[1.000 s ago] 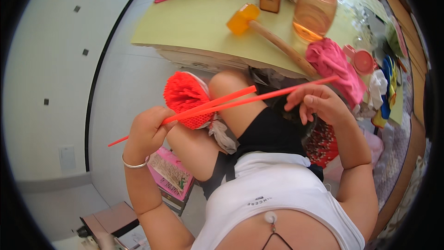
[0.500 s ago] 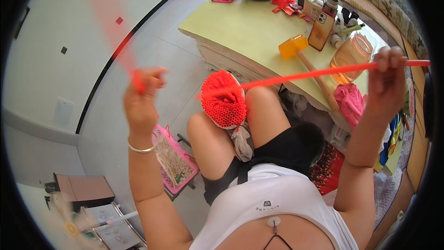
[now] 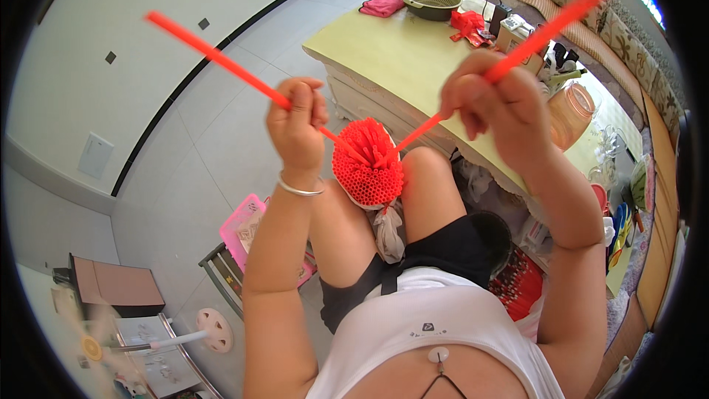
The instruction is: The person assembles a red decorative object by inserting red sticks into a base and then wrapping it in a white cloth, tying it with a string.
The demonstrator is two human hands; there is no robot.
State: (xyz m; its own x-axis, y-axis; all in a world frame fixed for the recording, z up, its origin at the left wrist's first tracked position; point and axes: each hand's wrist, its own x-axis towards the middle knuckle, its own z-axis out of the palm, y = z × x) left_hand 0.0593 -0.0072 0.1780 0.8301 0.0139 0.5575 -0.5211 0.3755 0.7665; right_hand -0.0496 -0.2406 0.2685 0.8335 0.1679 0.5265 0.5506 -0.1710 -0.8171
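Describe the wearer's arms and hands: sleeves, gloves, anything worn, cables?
Left hand: no glove, thin silver bangle round the wrist. Right hand: no glove, nothing seen at the wrist. No sleeves, cables or markings show on either arm.

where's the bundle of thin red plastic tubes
In the head view, the tube bundle is near the centre, between the bare knees, with the pale yellow tabletop to its upper right.
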